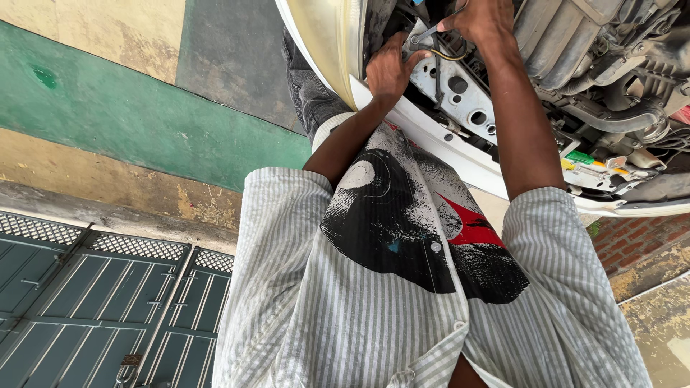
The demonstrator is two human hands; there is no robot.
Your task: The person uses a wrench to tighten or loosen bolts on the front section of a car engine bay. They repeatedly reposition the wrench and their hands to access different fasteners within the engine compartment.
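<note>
Both hands are up in the car's engine bay [611, 79], left hand [387, 70] curled against the drilled metal bracket [460, 93] as if bracing it, right hand [480, 18] pinching a small wrench [425, 34] just above.

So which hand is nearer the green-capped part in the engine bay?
Right. The right hand is at the top by the wrench, on the side towards the green-capped part. The left hand grips the bracket farther away, at the bay's left edge.
</note>
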